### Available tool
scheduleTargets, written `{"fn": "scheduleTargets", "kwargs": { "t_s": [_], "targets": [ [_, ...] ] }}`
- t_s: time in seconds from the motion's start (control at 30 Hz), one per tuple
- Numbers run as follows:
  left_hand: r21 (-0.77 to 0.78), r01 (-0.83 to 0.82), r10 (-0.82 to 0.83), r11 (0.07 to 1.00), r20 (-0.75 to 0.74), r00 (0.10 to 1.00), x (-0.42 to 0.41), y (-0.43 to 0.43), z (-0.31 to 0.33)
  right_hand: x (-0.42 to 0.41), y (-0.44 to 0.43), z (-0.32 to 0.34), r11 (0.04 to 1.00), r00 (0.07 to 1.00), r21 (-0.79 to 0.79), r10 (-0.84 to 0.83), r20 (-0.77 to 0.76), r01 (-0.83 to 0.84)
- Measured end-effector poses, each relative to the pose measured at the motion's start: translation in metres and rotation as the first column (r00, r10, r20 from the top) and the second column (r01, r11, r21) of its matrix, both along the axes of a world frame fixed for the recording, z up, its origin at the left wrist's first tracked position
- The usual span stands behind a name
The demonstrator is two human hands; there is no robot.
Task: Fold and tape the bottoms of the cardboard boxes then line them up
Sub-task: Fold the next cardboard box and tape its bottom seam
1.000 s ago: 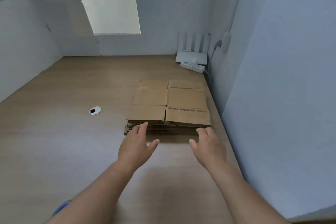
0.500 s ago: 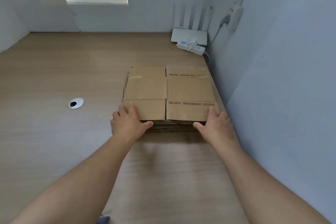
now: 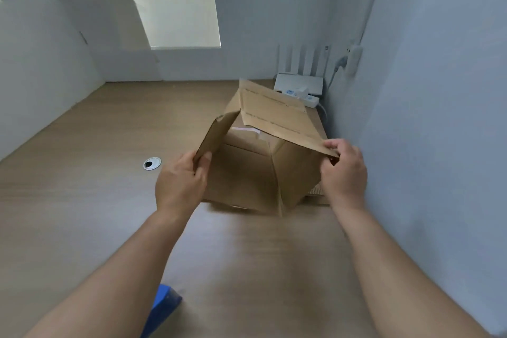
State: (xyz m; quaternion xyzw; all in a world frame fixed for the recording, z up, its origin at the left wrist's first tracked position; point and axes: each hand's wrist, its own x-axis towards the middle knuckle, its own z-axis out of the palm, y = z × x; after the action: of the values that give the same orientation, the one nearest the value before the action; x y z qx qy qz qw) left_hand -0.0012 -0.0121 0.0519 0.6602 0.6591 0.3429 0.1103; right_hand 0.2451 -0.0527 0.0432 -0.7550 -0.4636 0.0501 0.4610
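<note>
Table (image 3: 82,200): a big light-brown wood top that fills the lower part of the view.
Round hole (image 3: 151,164): a small silver ring with a dark middle, set in the table to the left of the hands.
Blue thing (image 3: 164,302): it peeks out by the left arm at the near edge. I cannot tell what it is.
Left hand (image 3: 181,186): the thumb and fingers pinch the near edge of the left flap (image 3: 219,132), which stands up on its side.
Box (image 3: 247,173): brown cardboard, half opened up, between the two hands on the right part of the table and near the wall. One corner points at the person. Its bottom edge is blurry.
Right flap (image 3: 277,115): a wide piece with small dark print on it. It slants up and away over the box.
Right hand (image 3: 343,173): the fingers are curled and pinch the near corner of the right flap.
Flat cardboard (image 3: 318,196): a low pile lies on the table just under the box's right side.
White router (image 3: 299,84): it stands in the far corner with its thin sticks up.
Power strip (image 3: 301,96): white, right in front of the router.
Wall (image 3: 439,145): pale blue, close along the right side.
</note>
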Motion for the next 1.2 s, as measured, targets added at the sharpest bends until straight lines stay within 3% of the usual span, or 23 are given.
{"fn": "scheduleTargets", "kwargs": {
  "t_s": [0.07,0.13,0.17,0.27,0.37,0.47,0.63,0.8,0.9,0.93,1.03,1.1,1.2],
  "targets": [
    [0.010,0.048,-0.050,0.999,0.186,0.981,-0.002,-0.020,0.021,-0.010,-0.008,0.025,0.981,0.969,0.189,0.095,-0.227,-0.052],
    [0.001,0.094,-0.088,0.996,0.357,0.930,-0.007,-0.036,0.039,-0.019,-0.017,0.040,0.964,0.915,0.239,0.200,-0.350,-0.119],
    [-0.009,0.115,-0.101,0.993,0.410,0.906,-0.010,-0.044,0.047,-0.023,-0.022,0.043,0.968,0.921,0.185,0.222,-0.321,-0.169],
    [-0.049,0.136,-0.097,0.989,0.470,0.877,-0.020,-0.068,0.063,-0.029,-0.038,0.041,0.981,0.987,-0.105,0.161,-0.007,-0.161],
    [-0.075,0.106,-0.068,0.992,0.394,0.916,-0.032,-0.090,0.071,-0.037,-0.064,0.051,0.985,0.987,-0.128,0.131,0.092,-0.119],
    [-0.127,0.094,-0.065,0.987,0.220,0.973,-0.046,-0.110,0.077,-0.052,-0.094,0.073,0.978,0.962,-0.171,0.159,0.224,-0.122],
    [-0.344,0.075,-0.066,0.936,0.036,0.997,-0.067,-0.128,0.071,-0.084,-0.133,0.091,0.883,0.875,-0.463,0.286,0.390,-0.082],
    [-0.373,0.342,-0.253,0.862,0.268,0.930,-0.075,-0.147,0.041,-0.111,-0.152,0.061,0.750,0.898,-0.627,0.402,0.180,-0.210],
    [-0.243,0.589,-0.397,0.771,0.539,0.743,-0.084,-0.160,0.035,-0.112,-0.160,0.047,0.697,0.867,-0.635,0.491,0.085,-0.333],
    [-0.215,0.645,-0.444,0.733,0.567,0.694,-0.088,-0.163,0.031,-0.112,-0.161,0.042,0.682,0.854,-0.641,0.515,0.078,-0.352],
    [-0.296,0.725,-0.624,0.623,0.371,0.688,-0.094,-0.166,0.005,-0.112,-0.161,0.031,0.647,0.831,-0.660,0.553,0.063,-0.381],
    [-0.379,0.680,-0.650,0.628,0.224,0.726,-0.094,-0.165,-0.012,-0.110,-0.157,0.031,0.638,0.833,-0.654,0.552,0.021,-0.407],
    [-0.355,0.679,-0.645,0.642,0.229,0.730,-0.098,-0.158,-0.022,-0.100,-0.151,0.034,0.679,0.855,-0.551,0.499,-0.138,-0.485]
  ]
}}
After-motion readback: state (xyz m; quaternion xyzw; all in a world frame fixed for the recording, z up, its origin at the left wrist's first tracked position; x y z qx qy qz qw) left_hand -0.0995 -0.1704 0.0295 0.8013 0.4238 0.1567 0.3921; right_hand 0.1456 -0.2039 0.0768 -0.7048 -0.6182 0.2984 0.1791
